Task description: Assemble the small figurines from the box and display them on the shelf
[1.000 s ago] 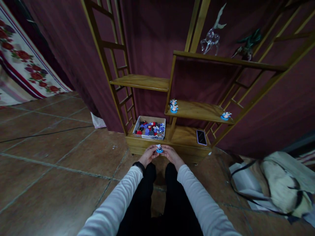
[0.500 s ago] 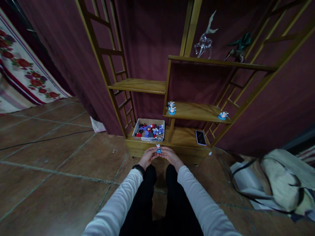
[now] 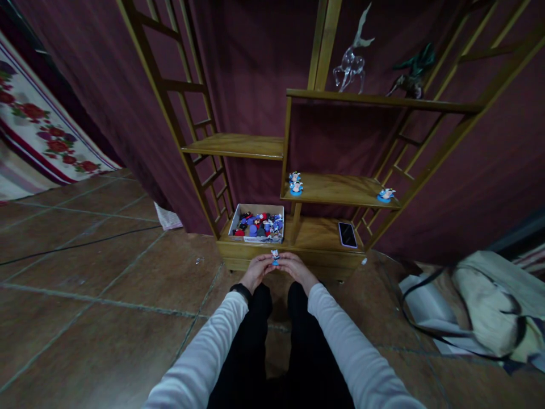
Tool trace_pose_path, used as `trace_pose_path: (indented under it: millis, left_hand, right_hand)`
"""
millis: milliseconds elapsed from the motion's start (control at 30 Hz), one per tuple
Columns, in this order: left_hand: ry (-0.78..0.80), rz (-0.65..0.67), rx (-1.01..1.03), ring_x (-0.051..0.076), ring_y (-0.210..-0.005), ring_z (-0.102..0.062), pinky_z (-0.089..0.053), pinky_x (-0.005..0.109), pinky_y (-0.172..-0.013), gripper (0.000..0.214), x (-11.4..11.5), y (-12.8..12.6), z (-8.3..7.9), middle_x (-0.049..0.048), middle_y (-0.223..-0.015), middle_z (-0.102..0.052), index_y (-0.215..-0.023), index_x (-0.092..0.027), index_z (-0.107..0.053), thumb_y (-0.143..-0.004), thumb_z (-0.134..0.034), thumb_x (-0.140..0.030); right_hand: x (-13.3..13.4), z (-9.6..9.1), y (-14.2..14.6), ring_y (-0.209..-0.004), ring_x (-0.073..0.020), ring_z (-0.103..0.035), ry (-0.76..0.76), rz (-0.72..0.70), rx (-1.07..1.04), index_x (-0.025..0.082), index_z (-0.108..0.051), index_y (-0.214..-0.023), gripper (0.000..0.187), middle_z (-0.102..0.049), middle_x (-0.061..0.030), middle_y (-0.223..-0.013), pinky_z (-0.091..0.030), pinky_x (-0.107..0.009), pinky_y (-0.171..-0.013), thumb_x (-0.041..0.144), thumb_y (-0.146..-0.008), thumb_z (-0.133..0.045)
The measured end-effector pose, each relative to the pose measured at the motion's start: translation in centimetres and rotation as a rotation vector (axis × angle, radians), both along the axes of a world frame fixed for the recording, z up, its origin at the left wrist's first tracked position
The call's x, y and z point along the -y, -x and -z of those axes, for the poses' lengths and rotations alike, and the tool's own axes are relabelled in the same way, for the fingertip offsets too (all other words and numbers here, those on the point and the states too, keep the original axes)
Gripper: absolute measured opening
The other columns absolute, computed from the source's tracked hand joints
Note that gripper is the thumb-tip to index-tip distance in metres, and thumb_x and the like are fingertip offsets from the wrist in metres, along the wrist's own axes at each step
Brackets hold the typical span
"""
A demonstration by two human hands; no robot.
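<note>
Between my two hands is a small toy figurine (image 3: 275, 257) on a blue base, upright, with white and dark parts. My left hand (image 3: 256, 269) grips it from the left, a dark band on the wrist. From the other side my right hand (image 3: 297, 267) closes on it with the fingertips. Just beyond them, an open cardboard box (image 3: 263, 240) holds many red, purple, blue and black figurines. Two blue-based figurines (image 3: 295, 187) stand at the left end of the middle shelf, one behind the other. A similar figurine (image 3: 386, 195) is at its right end.
A wooden display shelf (image 3: 234, 146) fills the front. On its bottom board lies a phone (image 3: 347, 235). A clear glass deer (image 3: 351, 69) and a dark green-brown statuette (image 3: 412, 74) stand on the upper shelf. A pale bag (image 3: 489, 307) with a black strap rests on the tiled floor, right.
My view has shifted slightly. Both hands keep the figurine in nearly the same place; it seems turned or tilted a little. Everything on the shelves stays where it was.
</note>
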State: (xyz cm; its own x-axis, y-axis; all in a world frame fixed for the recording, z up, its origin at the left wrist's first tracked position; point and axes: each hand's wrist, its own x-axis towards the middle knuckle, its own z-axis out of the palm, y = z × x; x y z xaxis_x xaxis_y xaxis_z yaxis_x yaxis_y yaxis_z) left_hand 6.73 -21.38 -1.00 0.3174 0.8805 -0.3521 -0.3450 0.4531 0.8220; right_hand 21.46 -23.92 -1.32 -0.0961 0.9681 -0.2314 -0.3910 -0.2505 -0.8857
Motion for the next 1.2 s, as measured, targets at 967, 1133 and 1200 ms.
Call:
trace_pose_path:
  millis: [967, 1133, 1200]
  left_hand:
    - [-0.02, -0.066, -0.022, 0.01, -0.054, -0.06, -0.052, 0.021, -0.058, 0.011, 0.6, -0.3, -0.2, 0.0056, -0.064, -0.066, -0.074, -0.009, -0.066, -0.067, -0.072, -0.015]
    - [-0.017, -0.092, -0.031, 0.009, -0.053, -0.059, -0.051, 0.02, -0.055, 0.007, 0.5, -0.4, 0.0, 0.0043, -0.061, -0.065, -0.073, -0.009, -0.066, -0.068, -0.07, -0.013]
    - [-0.009, -0.1, -0.038, 0.009, -0.052, -0.059, -0.05, 0.019, -0.055, 0.006, 0.5, -0.5, -0.1, 0.0039, -0.061, -0.065, -0.072, -0.01, -0.066, -0.068, -0.07, -0.013]
  right_hand:
    - [0.0, 0.6, 0.2, -0.069, -0.0162, -0.065, -0.058, 0.09, 0.103, 0.019, -0.062, -0.071, 0.035, -0.067, -0.0003, -0.072, -0.051, -0.033, -0.074, 0.035, -0.046, -0.08]
    - [-0.2, 1.1, 0.6, -0.063, -0.0145, -0.062, -0.063, 0.129, 0.132, 0.019, -0.059, -0.067, 0.035, -0.063, 0.0017, -0.068, -0.051, -0.033, -0.07, 0.035, -0.044, -0.08]
    - [-0.2, 1.1, 0.7, -0.064, -0.0149, -0.062, -0.068, 0.143, 0.146, 0.019, -0.059, -0.067, 0.035, -0.063, 0.0022, -0.068, -0.051, -0.033, -0.07, 0.034, -0.044, -0.08]
